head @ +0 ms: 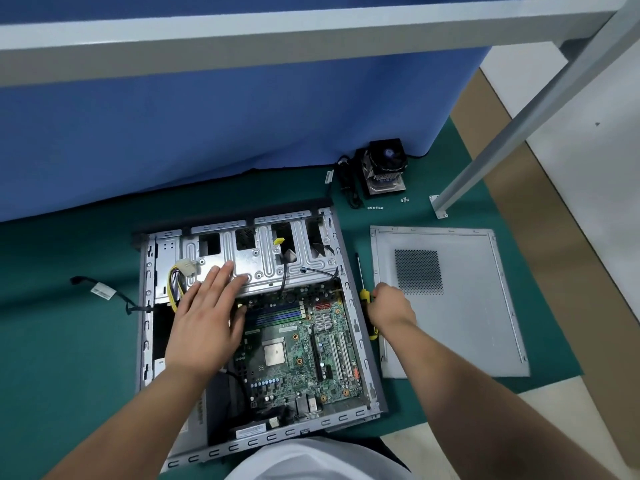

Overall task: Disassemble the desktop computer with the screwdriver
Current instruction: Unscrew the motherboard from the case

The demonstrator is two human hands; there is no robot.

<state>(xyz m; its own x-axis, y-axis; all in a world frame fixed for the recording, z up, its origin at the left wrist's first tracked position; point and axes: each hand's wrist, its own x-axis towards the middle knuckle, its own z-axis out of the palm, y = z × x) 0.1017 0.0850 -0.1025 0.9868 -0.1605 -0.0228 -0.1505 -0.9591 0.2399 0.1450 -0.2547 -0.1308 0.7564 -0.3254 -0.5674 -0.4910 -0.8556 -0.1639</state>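
Observation:
An open desktop case lies flat on the green mat, its green motherboard exposed. My left hand rests flat with fingers spread across the silver drive cage and the board's left side, holding nothing. Just right of the case, my right hand is closed around the yellow-and-black handle of the screwdriver, whose dark shaft points away from me along the mat.
The removed side panel lies to the right. A detached CPU cooler with cables sits at the back by a blue partition, several small screws beside it. A loose cable lies left. A metal frame leg stands right.

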